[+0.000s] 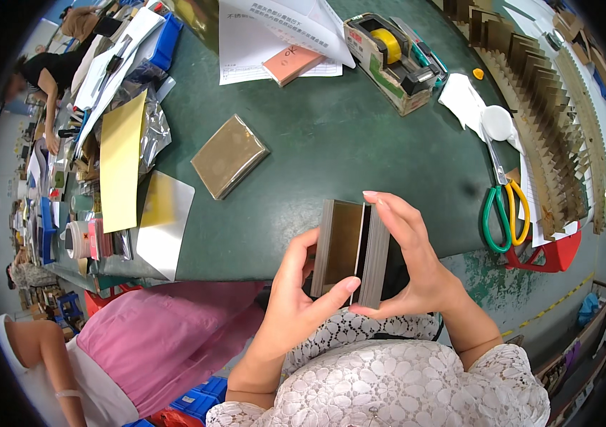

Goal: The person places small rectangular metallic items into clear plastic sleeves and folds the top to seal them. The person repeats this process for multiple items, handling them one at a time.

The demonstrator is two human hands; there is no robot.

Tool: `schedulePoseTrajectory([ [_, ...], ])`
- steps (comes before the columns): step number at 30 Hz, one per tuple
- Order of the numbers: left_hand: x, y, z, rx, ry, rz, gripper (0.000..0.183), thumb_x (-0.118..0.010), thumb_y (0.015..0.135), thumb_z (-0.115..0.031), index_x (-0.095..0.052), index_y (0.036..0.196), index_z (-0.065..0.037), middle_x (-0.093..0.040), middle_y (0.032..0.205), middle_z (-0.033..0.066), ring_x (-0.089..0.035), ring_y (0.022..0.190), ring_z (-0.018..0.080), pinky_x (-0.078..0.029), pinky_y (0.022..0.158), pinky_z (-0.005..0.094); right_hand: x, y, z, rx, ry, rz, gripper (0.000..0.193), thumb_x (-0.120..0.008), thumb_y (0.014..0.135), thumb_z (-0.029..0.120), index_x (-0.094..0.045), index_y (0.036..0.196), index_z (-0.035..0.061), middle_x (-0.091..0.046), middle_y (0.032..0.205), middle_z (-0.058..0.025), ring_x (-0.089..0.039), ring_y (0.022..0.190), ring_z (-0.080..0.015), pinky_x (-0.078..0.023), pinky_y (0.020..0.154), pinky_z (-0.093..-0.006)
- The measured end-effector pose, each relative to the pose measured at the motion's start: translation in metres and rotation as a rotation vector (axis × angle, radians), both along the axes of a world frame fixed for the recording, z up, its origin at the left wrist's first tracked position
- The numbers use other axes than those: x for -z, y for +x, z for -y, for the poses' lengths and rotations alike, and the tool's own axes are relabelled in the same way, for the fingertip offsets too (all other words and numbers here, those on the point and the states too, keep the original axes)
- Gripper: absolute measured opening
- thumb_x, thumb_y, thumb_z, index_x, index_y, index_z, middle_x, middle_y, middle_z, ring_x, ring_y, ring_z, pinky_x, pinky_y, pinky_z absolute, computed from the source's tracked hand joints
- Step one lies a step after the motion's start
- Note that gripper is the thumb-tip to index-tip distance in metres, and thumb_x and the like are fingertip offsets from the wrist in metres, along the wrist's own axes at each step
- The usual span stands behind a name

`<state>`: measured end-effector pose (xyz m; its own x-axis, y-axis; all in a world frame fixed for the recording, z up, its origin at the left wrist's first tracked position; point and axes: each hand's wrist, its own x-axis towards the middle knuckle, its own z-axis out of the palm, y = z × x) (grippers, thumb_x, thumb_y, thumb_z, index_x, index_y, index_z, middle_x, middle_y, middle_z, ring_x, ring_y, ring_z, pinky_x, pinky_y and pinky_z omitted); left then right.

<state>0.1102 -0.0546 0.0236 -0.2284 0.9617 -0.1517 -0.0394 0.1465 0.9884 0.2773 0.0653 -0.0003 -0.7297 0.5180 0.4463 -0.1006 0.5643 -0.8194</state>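
In front of my body, at the table's near edge, I hold a thick stack of cards parted into two blocks. My left hand (301, 288) grips the left block of cards (338, 238), its brownish-gold face turned inward and its thumb near the gap. Around the right block of cards (372, 267) my right hand (413, 263) is closed, fingertips on the top edge and thumb underneath. A narrow dark gap separates the blocks. Beyond them, to the left, lies a glossy gold-brown pack (230, 153) in what looks like clear film.
Right of my hands are scissors (502, 203) with green and yellow handles, a white round lid (497, 124) and rows of brownish cards (530, 85). Farther back stand a tape dispenser (392, 60) and an orange pack (290, 65) on papers. A person in pink (167, 334) is close on my left.
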Motion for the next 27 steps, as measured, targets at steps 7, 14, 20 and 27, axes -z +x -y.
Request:
schedulePoseTrajectory([
  [7,-0.001,-0.006,0.003,0.015,0.054,-0.367,0.053,-0.061,0.090,0.000,-0.046,0.140,0.005,-0.053,0.118,0.0162,-0.055,0.110,0.0245,-0.047,0.094,0.0341,-0.001,0.000,0.000,-0.002,-0.004,0.012,0.114,-0.094,0.061,0.026,-0.030,0.152,0.0018,-0.034,0.151,-0.0207,-0.038,0.138,-0.0381,-0.036,0.113,-0.0467],
  [14,-0.018,0.003,-0.001,0.084,0.084,-0.530,0.059,-0.059,0.091,0.001,-0.042,0.147,0.004,-0.052,0.110,0.0151,-0.054,0.098,0.0233,-0.048,0.087,0.0331,0.001,0.001,-0.001,-0.004,-0.008,-0.007,0.114,-0.094,0.060,0.027,-0.030,0.152,0.0020,-0.034,0.151,-0.0205,-0.037,0.138,-0.0382,-0.036,0.113,-0.0466],
  [20,-0.020,0.005,-0.007,0.127,0.082,-0.405,0.061,-0.066,0.088,0.000,-0.044,0.145,0.002,-0.053,0.109,0.0128,-0.054,0.099,0.0216,-0.049,0.085,0.0324,0.002,0.005,-0.002,-0.006,-0.013,-0.012,0.115,-0.094,0.060,0.027,-0.030,0.152,0.0025,-0.034,0.150,-0.0204,-0.038,0.138,-0.0381,-0.036,0.112,-0.0465],
  [27,-0.019,0.008,-0.010,0.145,0.077,-0.357,0.063,-0.069,0.087,-0.003,-0.045,0.145,0.001,-0.053,0.108,0.0116,-0.053,0.100,0.0207,-0.049,0.086,0.0322,0.003,0.007,-0.003,-0.013,-0.018,0.001,0.116,-0.094,0.060,0.026,-0.029,0.153,0.0032,-0.033,0.150,-0.0201,-0.038,0.137,-0.0380,-0.037,0.112,-0.0463],
])
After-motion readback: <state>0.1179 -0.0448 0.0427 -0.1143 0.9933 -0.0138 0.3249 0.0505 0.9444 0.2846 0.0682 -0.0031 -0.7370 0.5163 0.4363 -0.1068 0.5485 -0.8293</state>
